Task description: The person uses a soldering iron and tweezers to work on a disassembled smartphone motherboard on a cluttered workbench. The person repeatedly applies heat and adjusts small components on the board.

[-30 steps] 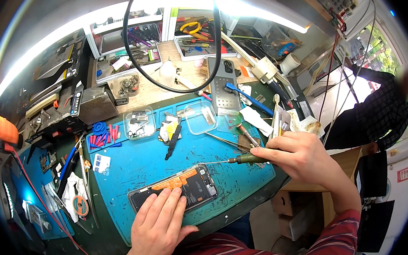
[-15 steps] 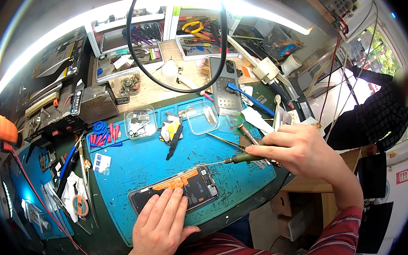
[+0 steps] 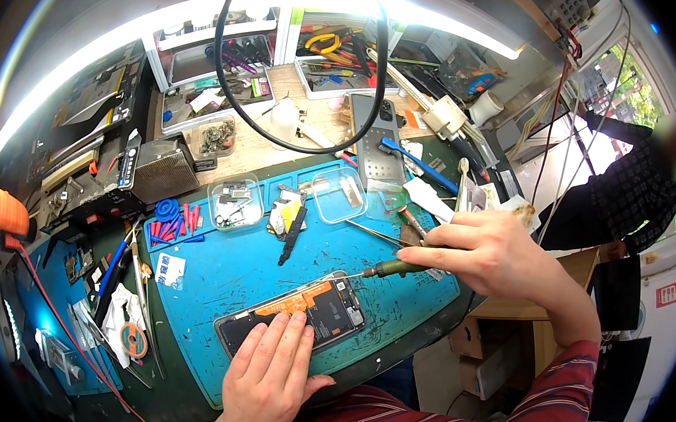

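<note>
An opened phone (image 3: 332, 311), its black battery and orange ribbon exposed, lies slanted on the blue work mat (image 3: 392, 330). My left hand (image 3: 270, 365) rests on the phone's lower left part with fingers stretched out flat, pressing it against the mat and hiding that part. Held in my right hand (image 3: 498, 255) is a slim metal tool with an olive-green handle (image 3: 393, 266); my fingers are closed around the handle. Its thin shaft reaches left to the phone's far edge and runs along it. The exact shape of the tip is too small to tell.
Tweezers (image 3: 375, 233), a blue brush (image 3: 422, 168) and another phone (image 3: 376, 151) lie beyond my right hand. Clear plastic boxes (image 3: 235, 203) hold small parts. A black cable loop (image 3: 295, 148) hangs overhead. Another person (image 3: 618, 182) stands at the right.
My right hand has shifted slightly left with the green-handled tool, whose shaft reaches a little further along the phone's far edge. My left hand stays flat on the phone.
</note>
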### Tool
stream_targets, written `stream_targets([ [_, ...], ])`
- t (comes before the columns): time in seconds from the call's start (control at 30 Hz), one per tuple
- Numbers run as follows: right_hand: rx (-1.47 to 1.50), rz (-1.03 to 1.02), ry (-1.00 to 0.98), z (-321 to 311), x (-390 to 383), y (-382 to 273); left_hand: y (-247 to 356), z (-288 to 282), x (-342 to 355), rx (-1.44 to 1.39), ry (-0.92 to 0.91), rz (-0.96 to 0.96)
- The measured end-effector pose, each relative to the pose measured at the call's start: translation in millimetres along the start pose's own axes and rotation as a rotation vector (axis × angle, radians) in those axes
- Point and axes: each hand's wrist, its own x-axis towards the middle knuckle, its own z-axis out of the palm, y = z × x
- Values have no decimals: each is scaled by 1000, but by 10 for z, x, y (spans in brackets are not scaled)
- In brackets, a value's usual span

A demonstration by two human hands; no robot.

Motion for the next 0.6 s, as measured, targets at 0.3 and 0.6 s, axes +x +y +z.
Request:
stream_targets([
  [0.3,34,-26,-32,67,62,-68,-2,2,2,-16,-2,-8],
  [0.6,33,-34,-31,78,159,-186,1,1,-3,-13,7,-3],
])
